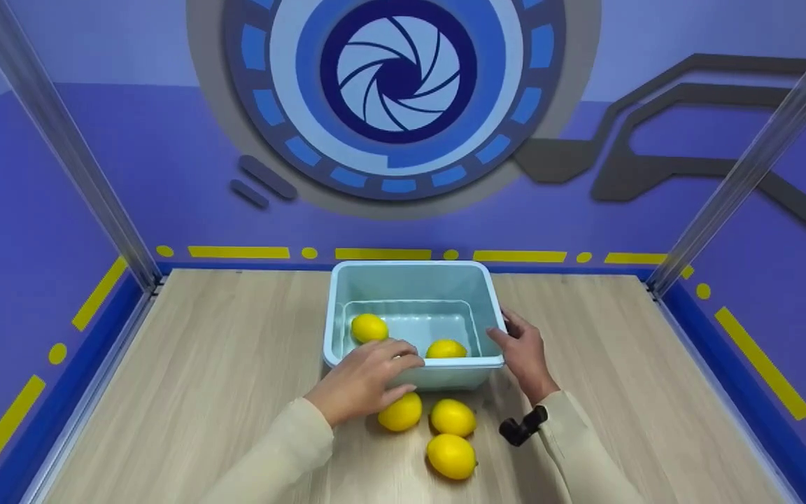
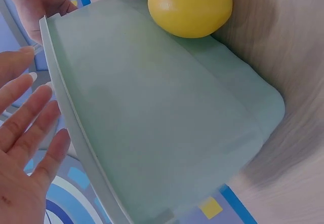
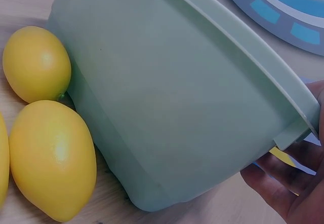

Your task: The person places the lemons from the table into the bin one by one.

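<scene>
Backdrop: purple printed wall (image 1: 165,175), beyond the fingers of both hands and to either side of them.

Surface (image 1: 235,336): pale wood grain, below both hands.

Bin (image 1: 445,379): light blue-green, upright on the surface, between the two sets of fingers; its near rim runs below the left fingers, its right rim lies within the right fingers.

Sleeves: left sleeve (image 1: 277,441) and right sleeve (image 1: 581,441), cream, each on the near side of its own fingers.

Left hand (image 1: 364,378): fingers straight and spread, holding nothing, at the near rim; contact with the rim cannot be told.

Right hand (image 1: 527,353): grips the right rim, thumb on the inner side, other fingers outside, closed up to the rim's thickness.

Lemons, five, yellow. Inside the bin: one lemon (image 1: 369,327) just beyond the left fingers, a second lemon (image 1: 446,349) to their right. On the surface, near side of the bin: a third lemon (image 1: 400,411) just below the left thumb (contact unclear), a fourth lemon (image 1: 453,418) right of that thumb, a fifth lemon (image 1: 451,456) on the near side of the fourth.

Black device (image 1: 523,425): at the right wrist, nearward of the right fingers.
</scene>
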{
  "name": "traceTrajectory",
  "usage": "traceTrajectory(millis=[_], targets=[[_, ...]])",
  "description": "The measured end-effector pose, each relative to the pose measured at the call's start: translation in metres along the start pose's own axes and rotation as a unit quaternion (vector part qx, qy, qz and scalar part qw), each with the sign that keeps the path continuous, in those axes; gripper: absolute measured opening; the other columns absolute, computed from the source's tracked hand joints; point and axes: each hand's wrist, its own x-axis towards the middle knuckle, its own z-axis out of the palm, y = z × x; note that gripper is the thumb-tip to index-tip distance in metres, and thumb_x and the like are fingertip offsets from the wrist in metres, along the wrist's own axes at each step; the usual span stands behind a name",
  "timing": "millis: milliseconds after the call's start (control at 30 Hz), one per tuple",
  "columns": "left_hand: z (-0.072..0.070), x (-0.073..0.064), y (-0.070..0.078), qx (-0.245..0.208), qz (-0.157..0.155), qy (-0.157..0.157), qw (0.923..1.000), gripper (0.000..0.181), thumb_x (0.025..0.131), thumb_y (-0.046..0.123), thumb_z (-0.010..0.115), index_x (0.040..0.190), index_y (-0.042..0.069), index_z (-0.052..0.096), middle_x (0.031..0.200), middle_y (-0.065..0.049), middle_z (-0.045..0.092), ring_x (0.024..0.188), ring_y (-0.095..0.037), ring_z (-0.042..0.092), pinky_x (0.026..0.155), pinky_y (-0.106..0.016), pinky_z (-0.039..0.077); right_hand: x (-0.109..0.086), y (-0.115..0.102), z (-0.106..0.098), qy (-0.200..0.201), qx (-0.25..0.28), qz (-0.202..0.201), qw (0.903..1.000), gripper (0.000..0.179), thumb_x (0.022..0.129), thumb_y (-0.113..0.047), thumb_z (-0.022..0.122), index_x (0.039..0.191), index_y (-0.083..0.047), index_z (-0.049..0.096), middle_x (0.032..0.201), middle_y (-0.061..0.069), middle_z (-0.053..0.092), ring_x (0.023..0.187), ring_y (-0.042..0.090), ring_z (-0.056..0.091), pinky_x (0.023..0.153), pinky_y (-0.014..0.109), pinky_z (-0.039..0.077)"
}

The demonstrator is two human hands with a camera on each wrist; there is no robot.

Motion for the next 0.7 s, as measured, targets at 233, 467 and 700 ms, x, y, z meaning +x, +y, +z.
traceTrajectory(millis=[233, 467, 700], targets=[[0.0, -0.003, 0.004, -0.027, -0.002, -0.011, 0.9996, 0.033, 0.091, 0.031, 0.067, 0.121, 0.018, 0.065, 0.119, 0.003, 0.063, 0.107, -0.012, 0.06, 0.096, -0.027, 0.052, 0.001, 0.001, 0.001, -0.003, -0.005, 0.008, 0.9999, 0.055, 0.095, -0.016, 0.057, 0.147, -0.012, 0.041, 0.148, 0.017, 0.045, 0.136, 0.032, 0.044, 0.113, 0.047, 0.036], [0.003, -0.01, 0.009, -0.037, 0.0, -0.007, 0.9993, 0.031, 0.092, 0.03, 0.066, 0.121, 0.019, 0.065, 0.119, 0.002, 0.062, 0.107, -0.011, 0.06, 0.095, -0.025, 0.052, 0.001, 0.002, 0.001, -0.008, -0.008, 0.005, 0.9999, 0.055, 0.096, -0.017, 0.057, 0.148, -0.013, 0.039, 0.149, 0.016, 0.043, 0.137, 0.032, 0.043, 0.114, 0.047, 0.034], [0.006, -0.013, 0.014, -0.033, 0.01, -0.008, 0.9994, 0.029, 0.092, 0.029, 0.065, 0.12, 0.019, 0.065, 0.119, 0.004, 0.062, 0.106, -0.01, 0.061, 0.095, -0.024, 0.052, 0.002, 0.001, 0.001, -0.002, -0.011, 0.011, 0.9999, 0.055, 0.095, -0.017, 0.058, 0.147, -0.014, 0.041, 0.149, 0.015, 0.044, 0.137, 0.031, 0.043, 0.114, 0.046, 0.035]])
